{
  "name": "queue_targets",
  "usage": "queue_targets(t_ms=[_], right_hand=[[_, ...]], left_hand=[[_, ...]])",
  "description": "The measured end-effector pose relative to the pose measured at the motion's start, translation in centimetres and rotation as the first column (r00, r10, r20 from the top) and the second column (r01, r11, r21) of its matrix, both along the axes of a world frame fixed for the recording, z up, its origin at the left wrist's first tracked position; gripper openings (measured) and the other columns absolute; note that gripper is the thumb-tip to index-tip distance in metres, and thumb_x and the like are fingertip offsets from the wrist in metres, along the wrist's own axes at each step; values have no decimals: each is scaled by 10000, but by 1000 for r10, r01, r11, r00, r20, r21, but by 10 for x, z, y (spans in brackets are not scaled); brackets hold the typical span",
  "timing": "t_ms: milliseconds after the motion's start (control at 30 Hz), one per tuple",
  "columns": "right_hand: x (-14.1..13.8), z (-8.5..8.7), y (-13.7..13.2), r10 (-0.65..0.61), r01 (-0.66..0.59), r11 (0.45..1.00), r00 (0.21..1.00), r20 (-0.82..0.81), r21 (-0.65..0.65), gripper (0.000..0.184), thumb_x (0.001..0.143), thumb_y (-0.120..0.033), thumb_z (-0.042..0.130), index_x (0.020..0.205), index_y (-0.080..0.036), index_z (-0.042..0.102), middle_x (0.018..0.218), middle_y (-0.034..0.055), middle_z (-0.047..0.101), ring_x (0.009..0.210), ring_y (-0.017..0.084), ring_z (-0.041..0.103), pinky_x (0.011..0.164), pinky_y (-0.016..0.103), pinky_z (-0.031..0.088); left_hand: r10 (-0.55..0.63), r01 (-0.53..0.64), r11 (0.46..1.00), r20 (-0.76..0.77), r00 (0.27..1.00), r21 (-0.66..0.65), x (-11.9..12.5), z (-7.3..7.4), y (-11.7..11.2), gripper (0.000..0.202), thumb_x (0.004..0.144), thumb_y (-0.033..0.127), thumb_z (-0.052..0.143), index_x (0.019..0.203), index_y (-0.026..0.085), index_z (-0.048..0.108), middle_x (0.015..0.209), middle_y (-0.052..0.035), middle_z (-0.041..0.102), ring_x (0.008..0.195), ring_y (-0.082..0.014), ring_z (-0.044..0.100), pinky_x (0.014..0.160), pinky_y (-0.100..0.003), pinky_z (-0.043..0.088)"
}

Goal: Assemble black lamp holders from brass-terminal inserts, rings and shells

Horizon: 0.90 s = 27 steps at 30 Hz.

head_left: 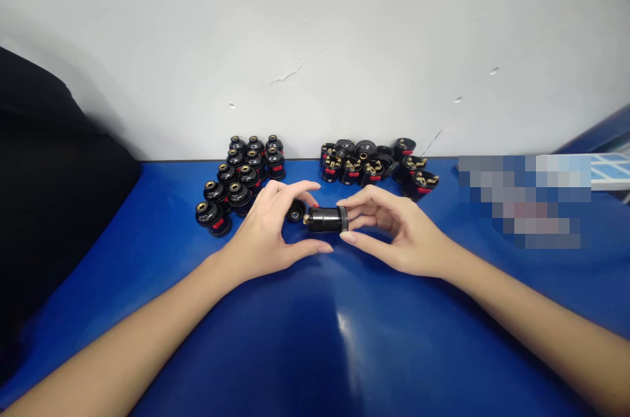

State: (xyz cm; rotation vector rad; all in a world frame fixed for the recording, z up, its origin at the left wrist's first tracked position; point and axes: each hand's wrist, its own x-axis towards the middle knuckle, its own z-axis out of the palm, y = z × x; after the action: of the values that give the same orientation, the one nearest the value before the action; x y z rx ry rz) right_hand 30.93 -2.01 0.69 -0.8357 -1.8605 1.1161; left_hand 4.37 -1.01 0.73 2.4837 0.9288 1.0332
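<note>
Near the middle of the blue table my right hand (394, 226) grips a black lamp socket (325, 220) by the ringed end on its right. The socket lies sideways, its brass terminals pointing left. Around its left end curves my left hand (275, 226), open, with thumb and fingers apart and no visible contact with the socket. Just behind, a domed black socket cap (296, 211) shows its hollow inside, partly hidden by my left fingers.
At the left stand several capped lamp sockets (239, 197) with red switches, in rows. Further right are several uncapped sockets (352, 171) and loose caps (365, 150) near the white wall (315, 43). Black fabric (44, 194) borders the left; a blurred patch (531, 207) covers the right.
</note>
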Motion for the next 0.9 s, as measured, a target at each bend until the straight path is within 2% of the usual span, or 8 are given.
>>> queue_targets(t_ms=[100,167,367,467,567,700,767,900], right_hand=[[-1,0,-1,11,-11,1000,1000,-10,4,347,937,-316,851,1220,-216,676,1091,80,804,991,253,836,982,445,708],[-1,0,-1,7,-7,1000,1000,-6,3,346,939,-329,849,1216,-217,676,1092,82,804,991,257,836,982,456,709],[-1,-2,0,-4,4,1000,1000,-4,6,362,925,-340,862,1220,-231,683,1119,86,808,997,267,837,976,461,713],[-1,-1,0,3,-3,1000,1000,-8,12,355,927,-319,861,1223,-235,683,1115,78,806,994,261,838,977,455,712],[-1,-1,0,7,-7,1000,1000,-3,8,349,930,-326,856,1215,-231,680,1111,83,807,993,267,839,978,467,712],[0,-1,1,4,-4,1000,1000,-1,4,362,927,-330,860,1221,-227,676,1122,87,805,1008,265,836,989,460,708],[0,-2,0,7,-7,1000,1000,-1,5,365,928,-322,860,1229,-228,676,1117,82,803,1007,259,835,983,450,710],[0,-3,0,26,-26,1000,1000,0,12,361,935,-314,854,1238,-228,677,1121,80,802,1011,257,834,990,453,707]], left_hand=[[19,-20,998,-34,999,-54,1,-1,-2,500,1053,389,684,1486,235,489,1129,-69,735,1082,-251,609,1008,-440,494],[22,-23,998,-21,1000,-55,2,-1,-3,432,1077,333,634,1474,239,493,1097,-61,734,1062,-242,618,998,-430,497],[-23,24,1000,54,998,-14,2,-3,-3,675,967,360,798,1519,258,424,1216,-80,719,1096,-251,639,1003,-430,506],[-12,14,997,30,999,-72,1,-3,-2,545,1037,384,701,1502,249,449,1154,-72,734,1075,-247,642,1016,-446,499],[-8,10,998,25,1000,-62,1,-5,-1,479,1056,362,680,1479,259,480,1116,-64,742,1058,-243,646,994,-433,509],[-43,43,999,63,997,11,0,-7,1,690,955,389,830,1516,280,444,1220,-81,731,1103,-254,652,991,-425,521],[-39,39,999,36,999,-7,0,-6,1,733,930,441,850,1516,278,442,1230,-79,738,1120,-265,639,1015,-444,502],[-15,14,997,-11,1000,-81,1,-1,-2,436,1089,377,622,1481,246,484,1082,-51,773,1072,-254,627,1014,-446,467]])
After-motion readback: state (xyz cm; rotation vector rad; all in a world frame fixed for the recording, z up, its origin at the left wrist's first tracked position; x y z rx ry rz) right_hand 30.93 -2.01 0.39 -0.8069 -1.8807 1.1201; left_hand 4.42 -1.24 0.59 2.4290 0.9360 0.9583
